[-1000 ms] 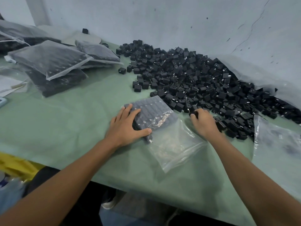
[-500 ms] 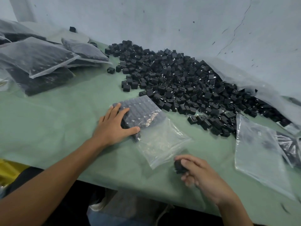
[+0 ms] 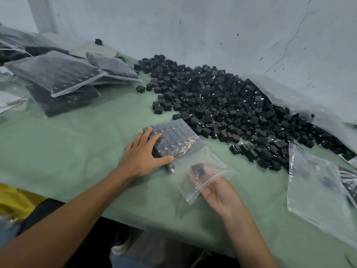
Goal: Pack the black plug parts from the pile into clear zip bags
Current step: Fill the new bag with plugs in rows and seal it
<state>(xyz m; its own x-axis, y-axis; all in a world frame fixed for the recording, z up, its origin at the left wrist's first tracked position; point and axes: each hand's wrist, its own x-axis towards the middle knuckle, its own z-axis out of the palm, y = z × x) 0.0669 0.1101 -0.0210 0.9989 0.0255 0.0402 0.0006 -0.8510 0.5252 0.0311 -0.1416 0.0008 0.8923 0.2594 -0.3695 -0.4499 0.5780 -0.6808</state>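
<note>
Several filled bags [image 3: 58, 78] stacked, large pile [image 3: 241, 113] remains; left hand [image 3: 143, 153] flat on part-filled zip bag [image 3: 210, 161], right hand [image 3: 218, 192] holding one plug part [image 3: 199, 169] inside its mouth.

Left grip [image 3: 144, 154] flat; right grip [image 3: 218, 192] palm-up, fingers blurred.

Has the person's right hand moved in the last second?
Yes. The right hand left the pile, pulled back toward the near edge of the table, and now reaches into the zip bag.
</note>
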